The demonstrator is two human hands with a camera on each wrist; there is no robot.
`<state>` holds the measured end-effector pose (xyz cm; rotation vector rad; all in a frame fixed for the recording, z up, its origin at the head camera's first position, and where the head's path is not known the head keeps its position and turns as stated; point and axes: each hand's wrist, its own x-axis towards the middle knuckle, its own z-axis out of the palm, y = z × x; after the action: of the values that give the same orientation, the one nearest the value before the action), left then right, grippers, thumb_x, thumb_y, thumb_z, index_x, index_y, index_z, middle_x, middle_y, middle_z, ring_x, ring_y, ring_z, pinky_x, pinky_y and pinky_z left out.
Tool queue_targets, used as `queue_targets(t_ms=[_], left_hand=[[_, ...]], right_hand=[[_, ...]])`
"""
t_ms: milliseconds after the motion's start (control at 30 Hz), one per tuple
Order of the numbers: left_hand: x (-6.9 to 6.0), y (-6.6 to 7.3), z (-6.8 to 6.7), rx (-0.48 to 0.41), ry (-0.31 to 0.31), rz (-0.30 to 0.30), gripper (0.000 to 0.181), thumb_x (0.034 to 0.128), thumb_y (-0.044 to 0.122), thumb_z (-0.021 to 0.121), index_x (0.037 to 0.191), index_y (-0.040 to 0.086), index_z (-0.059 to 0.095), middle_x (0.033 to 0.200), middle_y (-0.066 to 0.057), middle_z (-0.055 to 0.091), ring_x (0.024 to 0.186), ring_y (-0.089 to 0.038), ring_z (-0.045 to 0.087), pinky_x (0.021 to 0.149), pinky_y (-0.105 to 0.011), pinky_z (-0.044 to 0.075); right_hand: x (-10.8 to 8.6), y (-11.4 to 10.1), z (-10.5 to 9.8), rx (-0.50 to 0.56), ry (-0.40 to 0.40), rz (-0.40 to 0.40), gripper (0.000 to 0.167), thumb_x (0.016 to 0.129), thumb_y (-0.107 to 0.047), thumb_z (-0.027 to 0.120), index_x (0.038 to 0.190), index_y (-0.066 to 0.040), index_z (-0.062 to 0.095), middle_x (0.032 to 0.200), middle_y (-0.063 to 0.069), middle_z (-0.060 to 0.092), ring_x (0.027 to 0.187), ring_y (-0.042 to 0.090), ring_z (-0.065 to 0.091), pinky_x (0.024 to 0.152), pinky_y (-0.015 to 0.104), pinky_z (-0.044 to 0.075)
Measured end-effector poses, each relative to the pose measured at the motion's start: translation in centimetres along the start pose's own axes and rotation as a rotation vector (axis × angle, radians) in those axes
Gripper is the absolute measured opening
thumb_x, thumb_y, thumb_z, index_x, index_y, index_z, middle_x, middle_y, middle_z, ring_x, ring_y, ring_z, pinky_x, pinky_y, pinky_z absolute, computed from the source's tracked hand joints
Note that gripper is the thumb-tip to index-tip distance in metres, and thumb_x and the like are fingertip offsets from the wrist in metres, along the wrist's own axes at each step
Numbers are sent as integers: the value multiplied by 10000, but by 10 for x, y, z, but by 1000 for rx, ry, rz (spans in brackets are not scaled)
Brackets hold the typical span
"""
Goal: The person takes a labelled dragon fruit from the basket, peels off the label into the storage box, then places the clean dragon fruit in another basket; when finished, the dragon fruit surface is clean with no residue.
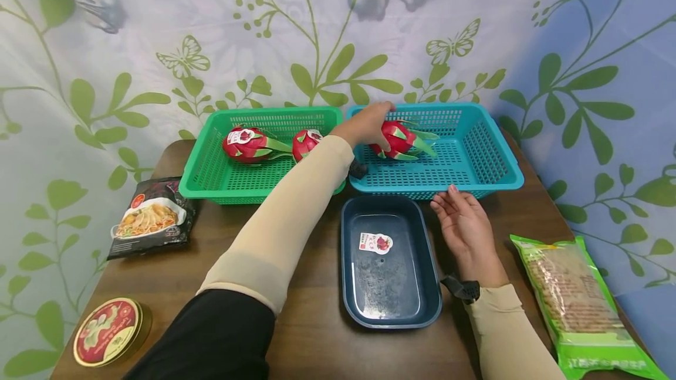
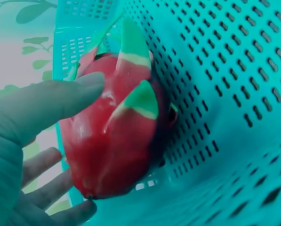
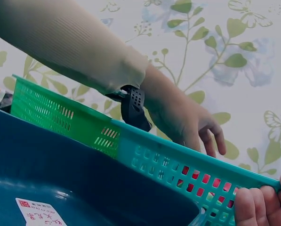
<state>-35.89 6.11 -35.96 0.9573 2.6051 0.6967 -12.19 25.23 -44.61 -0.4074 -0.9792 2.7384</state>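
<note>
In the head view, my left hand (image 1: 367,125) reaches into the left part of the blue basket (image 1: 496,160), over a red dragon fruit (image 1: 398,133) with green leaf tips. The left wrist view shows the thumb of that hand (image 2: 41,113) on the fruit's skin (image 2: 116,146), with the other fingers spread along its side. My right hand (image 1: 465,227), fingers loosely bent, is at the basket's front wall and holds nothing. In the right wrist view its fingers (image 3: 262,207) lie against the perforated wall (image 3: 164,160).
Left of the blue basket stands a green basket (image 1: 211,183) with two dragon fruits (image 1: 245,145). A dark blue tray (image 1: 382,292) with a sticker inside sits in front. A black noodle packet (image 1: 153,216) and round tin (image 1: 108,333) are at left, a green-edged bag (image 1: 578,298) at right.
</note>
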Motion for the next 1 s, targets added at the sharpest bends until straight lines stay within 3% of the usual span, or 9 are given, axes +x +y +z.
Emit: queue_targets(t_ms=[100, 233, 367, 500, 600, 733, 867, 933, 1000], left_hand=[[-5, -3, -4, -24, -14, 4, 979, 822, 193, 941, 1589, 90, 342, 1558, -98, 430, 1357, -193, 410, 967, -285, 512], [-21, -6, -15, -7, -5, 28, 935, 877, 245, 896, 1605, 102, 326, 1580, -95, 418, 1401, -199, 394, 1021, -295, 484], [-57, -10, -34, -13, 64, 56, 875, 957, 359, 803, 1635, 120, 303, 1629, -51, 373, 1462, -181, 348, 1119, -299, 394], [-107, -23, -54, -98, 214, 73, 856, 968, 424, 775, 1636, 138, 323, 1626, -9, 382, 1450, -172, 384, 1125, -322, 397], [-148, -39, -60, -225, 398, 98, 768, 963, 378, 798, 1578, 126, 415, 1538, -12, 484, 1365, -162, 490, 1064, -364, 472], [-207, -59, -54, -475, 729, 147, 526, 980, 197, 789, 1425, 52, 548, 1336, -50, 634, 1189, -194, 612, 934, -382, 525], [-257, -67, -32, -812, 1097, 134, 269, 996, 42, 724, 1228, -23, 604, 1100, -133, 662, 940, -272, 646, 749, -333, 539], [-276, -69, -15, -979, 1236, 104, 173, 1009, 24, 696, 1141, -23, 595, 1004, -145, 628, 835, -270, 623, 661, -300, 535], [-291, -71, 2, -1132, 1333, 59, 115, 1027, 36, 668, 1081, 2, 572, 937, -138, 592, 753, -242, 592, 591, -278, 510]], right_hand=[[1, 2, 1, 5, -3, 6, 183, 1028, -87, 680, 1046, 15, 529, 977, 167, 684, 897, 248, 700, 844, 338, 608], [2, 5, 2, 3, -4, 17, 180, 1027, -86, 680, 1042, 13, 531, 972, 167, 688, 897, 247, 702, 842, 338, 609], [3, 4, 3, -12, -11, 12, 178, 1028, -89, 681, 1031, 13, 535, 960, 163, 695, 891, 242, 705, 834, 335, 610], [4, 2, 3, 9, -22, 4, 173, 1027, -76, 678, 1009, 12, 530, 945, 170, 698, 874, 247, 708, 816, 338, 614], [4, 2, 1, 28, -27, 3, 162, 1029, -59, 669, 989, 13, 529, 932, 174, 698, 862, 253, 708, 808, 342, 616], [4, 1, -1, 33, -31, 0, 142, 1034, -45, 656, 988, 17, 537, 928, 179, 702, 851, 255, 713, 812, 345, 617], [5, 1, -2, 35, -36, 3, 132, 1034, -40, 654, 1003, 19, 540, 935, 179, 701, 858, 257, 714, 819, 345, 616], [5, 1, -2, 37, -31, 2, 135, 1030, -42, 662, 1010, 18, 543, 938, 177, 701, 863, 257, 714, 816, 346, 617], [6, 0, -2, 42, -32, 4, 137, 1028, -42, 667, 1019, 19, 544, 942, 178, 698, 870, 260, 713, 815, 348, 617]])
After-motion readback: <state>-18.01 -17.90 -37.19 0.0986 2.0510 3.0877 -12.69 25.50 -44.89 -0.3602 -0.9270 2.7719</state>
